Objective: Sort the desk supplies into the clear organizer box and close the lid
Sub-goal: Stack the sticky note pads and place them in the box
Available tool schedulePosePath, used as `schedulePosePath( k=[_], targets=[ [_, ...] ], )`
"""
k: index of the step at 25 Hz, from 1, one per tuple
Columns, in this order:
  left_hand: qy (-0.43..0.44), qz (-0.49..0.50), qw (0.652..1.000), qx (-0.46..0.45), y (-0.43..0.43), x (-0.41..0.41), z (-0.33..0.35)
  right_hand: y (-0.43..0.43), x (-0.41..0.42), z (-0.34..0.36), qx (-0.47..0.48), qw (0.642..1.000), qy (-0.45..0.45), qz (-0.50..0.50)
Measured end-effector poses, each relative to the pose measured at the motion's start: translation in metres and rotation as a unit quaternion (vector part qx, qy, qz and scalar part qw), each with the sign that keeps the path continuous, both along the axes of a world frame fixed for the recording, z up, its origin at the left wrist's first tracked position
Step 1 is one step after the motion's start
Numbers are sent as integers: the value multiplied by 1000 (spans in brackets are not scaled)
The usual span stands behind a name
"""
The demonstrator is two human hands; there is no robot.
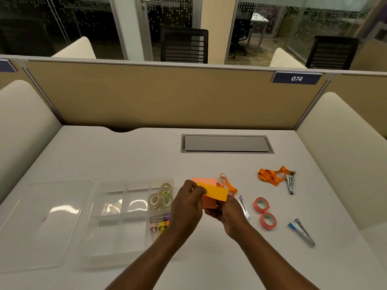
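Just below frame centre, the left hand [186, 208] pinches a yellow sticky-note pad [215, 193], its long axis running across the frame. The right hand [228, 214] grips an orange pad [209, 203] beneath. The clear organizer box [109, 237] lies just left, nearer the left hand, with its lid [41, 222] off further left.

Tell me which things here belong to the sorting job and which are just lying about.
Job: clear plastic organizer box, flat clear lid, yellow and orange sticky-note pads, two red tape rolls, orange ribbon lanyard, silver staplers.
Lying about: grey recessed desk hatch, blue 074 number plate, black mesh chairs.
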State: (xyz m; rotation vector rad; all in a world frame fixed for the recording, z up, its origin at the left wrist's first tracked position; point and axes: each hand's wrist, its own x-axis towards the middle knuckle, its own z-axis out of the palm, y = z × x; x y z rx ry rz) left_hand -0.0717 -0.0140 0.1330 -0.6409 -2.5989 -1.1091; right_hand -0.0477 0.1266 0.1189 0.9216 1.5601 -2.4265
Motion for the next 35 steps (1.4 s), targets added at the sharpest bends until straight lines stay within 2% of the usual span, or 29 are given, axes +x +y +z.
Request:
schedulePosePath(
  k=[6,12,17,19,21,25,27,29,31,33,35],
  targets=[
    [-77,18,992,101,-28,-19,3,-1,7,-4,-16,999,-35,27],
    [-108,10,985,133,-40,-23,-3,-5,14,-8,-48,996,-57,50],
    [-141,-12,981,130,-33,-16,-10,-4,17,-5,-15,996,-60,65],
    [-149,0,981,128,-26,-12,-12,-1,18,-7,36,995,-51,83],
    [-207,34,968,140,-19,-5,-16,2,20,-11,92,990,-39,96],
    [-383,58,905,177,-2,19,-33,10,32,-24,131,986,-2,100],
    [-381,54,913,137,4,30,-45,11,40,-35,204,969,-9,141],
    [-325,61,940,89,8,39,-56,11,48,-45,327,927,-19,182],
    [-292,62,952,65,11,46,-66,13,58,-53,437,878,-6,195],
    [-277,65,958,42,14,53,-76,19,66,-59,492,849,7,194],
    [-268,73,961,13,18,62,-86,27,74,-67,510,837,9,197]
  ],
)
